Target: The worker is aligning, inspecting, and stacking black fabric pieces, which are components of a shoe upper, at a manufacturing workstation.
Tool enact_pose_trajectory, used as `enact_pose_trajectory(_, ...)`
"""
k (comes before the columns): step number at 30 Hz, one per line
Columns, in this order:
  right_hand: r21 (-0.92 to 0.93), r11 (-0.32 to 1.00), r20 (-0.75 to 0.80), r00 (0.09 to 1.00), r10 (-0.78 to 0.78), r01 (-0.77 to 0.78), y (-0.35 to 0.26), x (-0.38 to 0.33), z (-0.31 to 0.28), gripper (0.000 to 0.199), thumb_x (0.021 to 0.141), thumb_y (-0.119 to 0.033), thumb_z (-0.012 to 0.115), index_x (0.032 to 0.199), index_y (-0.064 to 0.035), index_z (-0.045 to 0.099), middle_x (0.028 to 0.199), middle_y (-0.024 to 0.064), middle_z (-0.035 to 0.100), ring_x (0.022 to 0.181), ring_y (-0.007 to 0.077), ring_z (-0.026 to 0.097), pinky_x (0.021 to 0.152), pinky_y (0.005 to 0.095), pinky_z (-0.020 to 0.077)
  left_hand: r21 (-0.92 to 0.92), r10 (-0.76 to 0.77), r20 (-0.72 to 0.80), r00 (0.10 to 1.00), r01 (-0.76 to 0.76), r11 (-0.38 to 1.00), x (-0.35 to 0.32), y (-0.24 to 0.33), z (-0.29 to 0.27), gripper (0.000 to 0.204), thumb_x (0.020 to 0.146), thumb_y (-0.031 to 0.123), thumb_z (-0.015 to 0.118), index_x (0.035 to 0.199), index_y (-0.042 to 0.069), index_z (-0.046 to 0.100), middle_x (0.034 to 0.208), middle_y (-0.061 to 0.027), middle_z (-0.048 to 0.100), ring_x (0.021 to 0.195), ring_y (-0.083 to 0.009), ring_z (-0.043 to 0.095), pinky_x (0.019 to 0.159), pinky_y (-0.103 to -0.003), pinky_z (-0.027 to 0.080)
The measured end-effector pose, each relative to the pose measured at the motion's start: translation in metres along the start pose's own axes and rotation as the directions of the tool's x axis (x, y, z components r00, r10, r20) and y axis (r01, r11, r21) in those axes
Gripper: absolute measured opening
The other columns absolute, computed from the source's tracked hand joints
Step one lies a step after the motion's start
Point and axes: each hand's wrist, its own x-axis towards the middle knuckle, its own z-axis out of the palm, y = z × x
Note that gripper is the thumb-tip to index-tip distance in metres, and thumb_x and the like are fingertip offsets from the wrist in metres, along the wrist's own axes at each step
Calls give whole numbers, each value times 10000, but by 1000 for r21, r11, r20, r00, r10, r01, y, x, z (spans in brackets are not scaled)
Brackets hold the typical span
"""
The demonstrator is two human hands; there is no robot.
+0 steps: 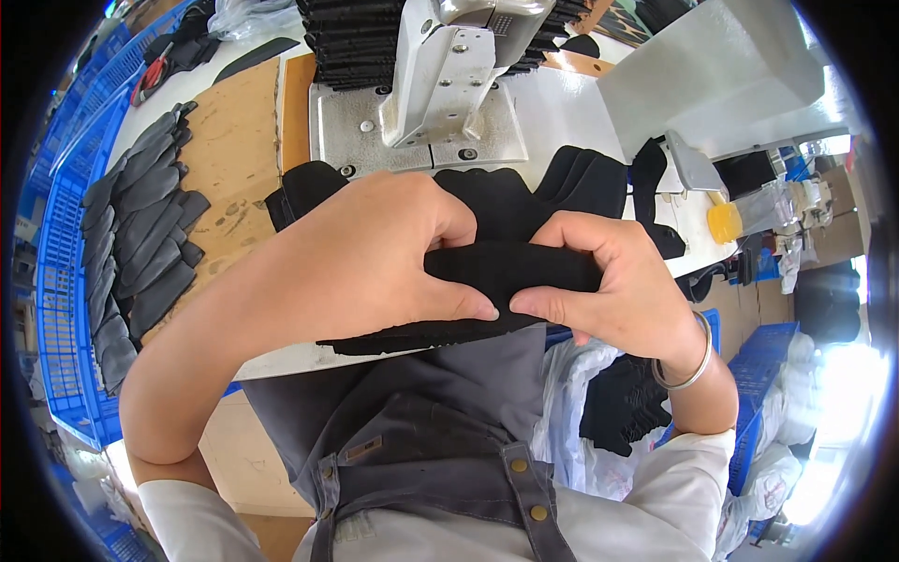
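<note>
My left hand [370,253] and my right hand [609,281] both grip a stack of black fabric pieces [510,267] at chest height, thumbs pressed on its near edge and almost touching. The stack's lower layer sticks out below my left hand. More black fabric pieces [581,178] lie on the white table just behind my hands. The sewing machine [449,66] stands beyond them on its grey metal plate [346,126].
A row of dark grey fabric pieces [140,225] lies on the brown board at left. Blue plastic crates [61,253] line the left edge. A stack of black pieces [351,42] sits behind the machine. A white bag of black pieces [618,403] rests at lower right.
</note>
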Motion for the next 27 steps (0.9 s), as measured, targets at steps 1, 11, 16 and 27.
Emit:
enact_pose_trajectory(1, -4, 1000, 1, 1000, 1, -1, 0, 0, 0, 243, 748, -111, 787, 875, -29, 597, 635, -14, 586, 474, 16, 497, 416, 172, 379, -1, -2, 0, 1000, 2, 1000, -1, 1, 1, 482, 708, 278, 815, 647, -12, 433, 582, -37, 277, 555, -96, 276, 467, -294, 255)
enact_pose_trajectory(11, -14, 997, 9, 997, 79, -79, -5, 0, 0, 263, 732, -115, 797, 871, -32, 590, 671, -13, 584, 521, 28, 499, 461, 194, 403, -9, 19, -24, 1000, -19, 1000, -2, 2, 1, 465, 696, 256, 807, 666, -24, 437, 587, -63, 263, 554, -116, 270, 471, -311, 257)
enact_pose_trajectory(16, -298, 889, 18, 933, -361, 349, 9, 5, 1, 373, 662, -166, 839, 871, -17, 568, 705, 27, 578, 613, 94, 468, 579, 251, 422, 30, 72, -55, 996, -71, 997, -3, -1, 3, 455, 696, 252, 801, 661, -32, 447, 567, -95, 302, 540, -153, 274, 473, -329, 270)
enact_pose_trajectory(27, -373, 922, 91, 993, -74, 103, -16, 12, 0, 386, 654, -207, 801, 870, 13, 569, 683, 189, 589, 619, 344, 599, 569, 339, 460, 107, 19, 3, 1000, -19, 994, -23, 1, -14, 364, 786, 207, 724, 643, -6, 466, 464, -93, 465, 417, -238, 421, 449, -336, 332)
